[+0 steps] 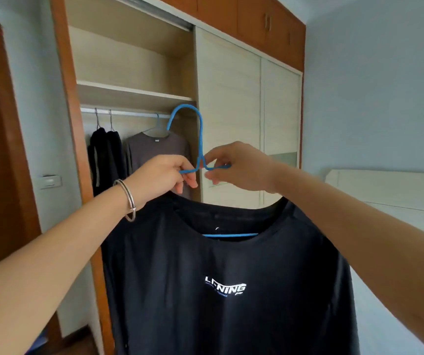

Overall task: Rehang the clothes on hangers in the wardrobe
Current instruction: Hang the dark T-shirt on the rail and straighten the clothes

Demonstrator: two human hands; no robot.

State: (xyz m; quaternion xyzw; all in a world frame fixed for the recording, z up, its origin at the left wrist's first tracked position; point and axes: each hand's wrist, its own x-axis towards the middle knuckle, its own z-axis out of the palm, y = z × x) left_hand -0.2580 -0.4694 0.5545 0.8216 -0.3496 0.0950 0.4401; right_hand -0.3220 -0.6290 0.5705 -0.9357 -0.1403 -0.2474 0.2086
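Blue hanger: in front of the wardrobe rail, just below it; hook up, tip curling left; long axis level, left to right.
Black T-shirt: hangs on the hanger, logo facing the camera.
Left hand: fingers pinch the hanger's left wire.
Right hand: fingers pinch the right wire.

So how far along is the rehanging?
Done: two black garments and a grey top hang on the wardrobe rail.
In hand: the black Li-Ning T-shirt sits on a blue hanger, which the left hand and right hand pinch just below the hook.
Left: the hook is not yet on the rail. Whether more clothes wait is out of view.
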